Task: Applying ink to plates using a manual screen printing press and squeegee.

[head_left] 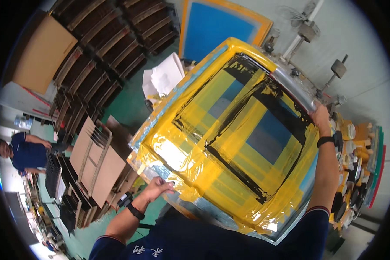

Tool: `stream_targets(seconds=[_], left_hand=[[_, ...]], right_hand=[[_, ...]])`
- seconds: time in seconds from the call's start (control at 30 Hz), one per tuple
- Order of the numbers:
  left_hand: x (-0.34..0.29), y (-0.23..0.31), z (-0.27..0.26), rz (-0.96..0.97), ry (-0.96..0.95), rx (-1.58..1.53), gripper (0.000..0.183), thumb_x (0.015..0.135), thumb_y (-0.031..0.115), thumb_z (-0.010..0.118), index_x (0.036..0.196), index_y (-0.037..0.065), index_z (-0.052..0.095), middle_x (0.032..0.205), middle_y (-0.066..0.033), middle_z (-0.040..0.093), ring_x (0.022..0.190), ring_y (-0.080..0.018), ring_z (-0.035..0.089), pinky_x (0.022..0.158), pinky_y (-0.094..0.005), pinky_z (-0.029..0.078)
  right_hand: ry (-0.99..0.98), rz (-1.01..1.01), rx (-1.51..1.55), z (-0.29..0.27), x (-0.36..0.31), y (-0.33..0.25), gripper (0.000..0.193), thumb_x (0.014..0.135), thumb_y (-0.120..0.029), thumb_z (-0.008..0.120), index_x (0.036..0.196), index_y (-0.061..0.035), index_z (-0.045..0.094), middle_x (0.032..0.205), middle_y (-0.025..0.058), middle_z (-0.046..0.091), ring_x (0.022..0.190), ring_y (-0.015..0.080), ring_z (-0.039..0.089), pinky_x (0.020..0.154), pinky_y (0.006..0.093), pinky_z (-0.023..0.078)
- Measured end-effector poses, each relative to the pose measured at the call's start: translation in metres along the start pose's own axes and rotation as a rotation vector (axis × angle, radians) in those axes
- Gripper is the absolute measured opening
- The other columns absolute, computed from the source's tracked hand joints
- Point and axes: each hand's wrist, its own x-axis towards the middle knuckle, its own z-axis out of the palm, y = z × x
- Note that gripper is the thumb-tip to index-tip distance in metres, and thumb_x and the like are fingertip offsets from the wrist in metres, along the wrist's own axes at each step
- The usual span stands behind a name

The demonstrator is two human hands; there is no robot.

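A large screen-printing frame (167, 151) tilts in front of me, its borders wrapped in glossy yellow tape. Black ink streaks (234, 171) run around two panels, each with a blue-grey mesh window (268, 136). Along the far right border lies a silver metal bar (292, 86). My right hand (320, 118) is closed around the near end of this bar, its arm reaching along the frame's right side. At the near left corner my left hand (157, 189) pinches with thumb and fingers together against the taped edge. What sits inside that pinch is too small to make out.
Ink tubs and jars (349, 149) crowd the right side. A blue screen with an orange frame (221, 28) leans at the back. Dark drying racks (99, 30) and stacked brown boards (91, 160) stand left, beside crumpled white paper (164, 78). A co-worker (28, 149) is far left.
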Motion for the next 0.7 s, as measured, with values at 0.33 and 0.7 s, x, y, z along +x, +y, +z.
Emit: stream_targets(seconds=[0.33, 0.7], left_hand=[[0.006, 0.006, 0.000, -0.014, -0.058, 0.041, 0.036, 0.091, 0.021, 0.072, 0.093, -0.013, 0.060, 0.086, -0.0190, 0.068, 0.077, -0.0258, 0.072, 0.068, -0.0304, 0.060], [-0.018, 0.044, 0.005, 0.000, -0.181, 0.539, 0.031, 0.092, 0.023, 0.070, 0.085, -0.006, 0.064, 0.080, -0.0143, 0.070, 0.070, -0.0174, 0.069, 0.060, -0.0270, 0.057]], right_hand=[[-0.002, -0.039, 0.129, 0.001, -0.141, -0.074, 0.033, 0.070, -0.012, 0.074, 0.103, -0.0091, 0.070, 0.098, 0.0197, 0.068, 0.092, 0.0393, 0.065, 0.080, 0.0455, 0.053], [0.127, -0.026, 0.218, -0.038, -0.365, -0.232, 0.035, 0.069, 0.001, 0.066, 0.103, -0.0070, 0.069, 0.097, 0.0108, 0.067, 0.093, 0.0320, 0.064, 0.079, 0.0409, 0.053]])
